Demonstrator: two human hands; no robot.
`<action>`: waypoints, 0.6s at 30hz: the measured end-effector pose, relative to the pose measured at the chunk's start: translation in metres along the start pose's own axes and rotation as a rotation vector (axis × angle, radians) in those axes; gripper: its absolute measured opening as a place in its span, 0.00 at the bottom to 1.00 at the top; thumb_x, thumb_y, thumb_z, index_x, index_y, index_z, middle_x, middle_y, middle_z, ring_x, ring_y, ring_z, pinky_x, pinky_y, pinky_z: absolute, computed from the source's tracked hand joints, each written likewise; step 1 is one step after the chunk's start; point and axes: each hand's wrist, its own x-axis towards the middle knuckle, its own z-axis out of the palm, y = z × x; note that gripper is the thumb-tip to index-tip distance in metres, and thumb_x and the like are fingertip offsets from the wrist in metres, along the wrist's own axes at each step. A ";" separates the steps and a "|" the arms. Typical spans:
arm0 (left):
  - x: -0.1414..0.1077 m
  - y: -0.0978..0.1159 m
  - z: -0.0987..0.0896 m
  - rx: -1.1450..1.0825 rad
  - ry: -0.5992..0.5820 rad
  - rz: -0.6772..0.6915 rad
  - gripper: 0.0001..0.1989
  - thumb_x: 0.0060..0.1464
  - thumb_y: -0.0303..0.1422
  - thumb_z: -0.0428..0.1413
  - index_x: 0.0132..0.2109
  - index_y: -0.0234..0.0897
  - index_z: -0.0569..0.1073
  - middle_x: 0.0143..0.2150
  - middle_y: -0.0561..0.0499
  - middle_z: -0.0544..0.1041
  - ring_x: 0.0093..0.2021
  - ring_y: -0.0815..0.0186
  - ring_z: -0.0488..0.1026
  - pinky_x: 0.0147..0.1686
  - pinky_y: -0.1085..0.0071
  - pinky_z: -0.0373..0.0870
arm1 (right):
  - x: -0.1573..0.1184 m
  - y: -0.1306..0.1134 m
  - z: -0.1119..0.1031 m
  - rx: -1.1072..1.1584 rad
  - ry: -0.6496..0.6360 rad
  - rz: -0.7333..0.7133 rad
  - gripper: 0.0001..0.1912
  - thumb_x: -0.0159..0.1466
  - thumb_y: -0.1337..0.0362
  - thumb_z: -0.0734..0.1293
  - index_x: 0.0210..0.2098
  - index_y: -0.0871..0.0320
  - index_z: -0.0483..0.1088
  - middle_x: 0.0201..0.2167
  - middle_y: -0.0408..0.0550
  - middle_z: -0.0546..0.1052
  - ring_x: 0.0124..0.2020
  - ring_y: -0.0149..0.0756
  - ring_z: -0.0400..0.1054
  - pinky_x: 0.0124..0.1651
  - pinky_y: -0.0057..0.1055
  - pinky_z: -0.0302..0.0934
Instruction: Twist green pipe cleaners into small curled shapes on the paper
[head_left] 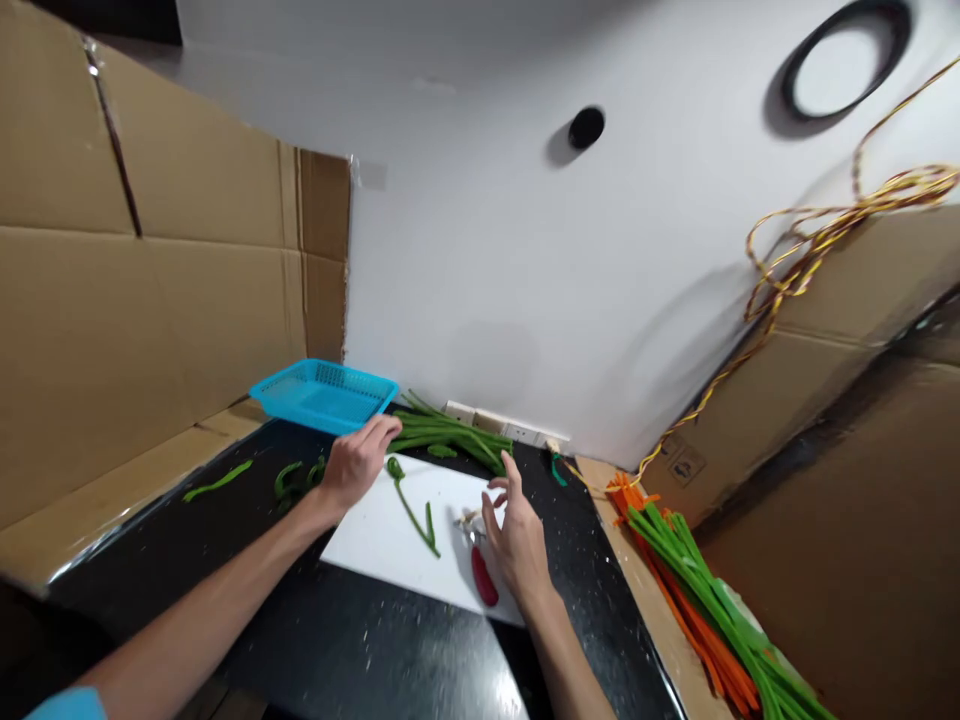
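My left hand (361,460) is closed at the left end of a bundle of long thin green stems (450,435); what its fingers pinch is hidden. My right hand (517,535) has its fingers apart, the index fingertip close to the bundle's right end. Both hands are over a white board (375,535) on the dark tabletop. A single bent green stem (411,515) with a coiled end lies on the board. Beside my right hand is a small tool with a red handle (484,577); its metal head is blurred.
A blue basket (326,395) stands behind my left hand. Curled green pieces (289,483) and a green strip (217,482) lie left. Orange stems (686,625) and green stems (705,575) lie at the right edge. Cardboard (150,330) walls the left; a yellow-brown cord (802,265) hangs right.
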 end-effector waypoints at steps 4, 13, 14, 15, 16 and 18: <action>-0.028 0.018 0.011 -0.206 0.085 0.249 0.11 0.69 0.26 0.50 0.47 0.39 0.77 0.40 0.46 0.83 0.39 0.65 0.82 0.41 0.73 0.74 | 0.003 0.007 -0.003 -0.030 0.094 0.023 0.29 0.74 0.60 0.62 0.71 0.59 0.55 0.32 0.45 0.79 0.27 0.36 0.72 0.34 0.30 0.68; -0.040 0.054 0.002 -0.512 -0.134 0.605 0.18 0.64 0.22 0.50 0.56 0.39 0.75 0.43 0.40 0.84 0.34 0.62 0.81 0.30 0.71 0.74 | 0.009 0.011 -0.036 0.083 0.249 -0.056 0.13 0.73 0.66 0.63 0.53 0.55 0.76 0.41 0.54 0.82 0.40 0.41 0.79 0.43 0.36 0.74; -0.040 0.055 0.003 -0.535 -0.134 0.614 0.17 0.63 0.22 0.50 0.54 0.38 0.75 0.41 0.40 0.84 0.33 0.62 0.81 0.29 0.71 0.73 | 0.010 0.011 -0.039 0.093 0.248 -0.056 0.13 0.73 0.66 0.63 0.53 0.55 0.76 0.42 0.54 0.81 0.40 0.41 0.79 0.42 0.36 0.74; -0.040 0.056 0.003 -0.563 -0.137 0.610 0.16 0.62 0.22 0.50 0.53 0.38 0.75 0.40 0.41 0.84 0.32 0.62 0.80 0.28 0.70 0.72 | 0.010 0.011 -0.041 0.102 0.248 -0.058 0.11 0.73 0.66 0.64 0.51 0.55 0.76 0.41 0.54 0.81 0.39 0.41 0.79 0.40 0.35 0.74; -0.041 0.056 0.005 -0.595 -0.137 0.577 0.14 0.62 0.22 0.51 0.51 0.37 0.75 0.38 0.42 0.84 0.31 0.62 0.79 0.29 0.70 0.72 | 0.010 0.011 -0.043 0.111 0.216 -0.051 0.10 0.72 0.65 0.65 0.49 0.55 0.76 0.41 0.54 0.81 0.38 0.42 0.79 0.39 0.34 0.74; -0.044 0.058 0.008 -0.692 -0.144 0.433 0.10 0.61 0.21 0.53 0.46 0.37 0.76 0.36 0.44 0.83 0.32 0.64 0.79 0.31 0.71 0.72 | 0.007 0.012 -0.042 0.114 0.156 -0.044 0.09 0.72 0.63 0.65 0.47 0.55 0.76 0.39 0.54 0.81 0.37 0.43 0.79 0.37 0.35 0.74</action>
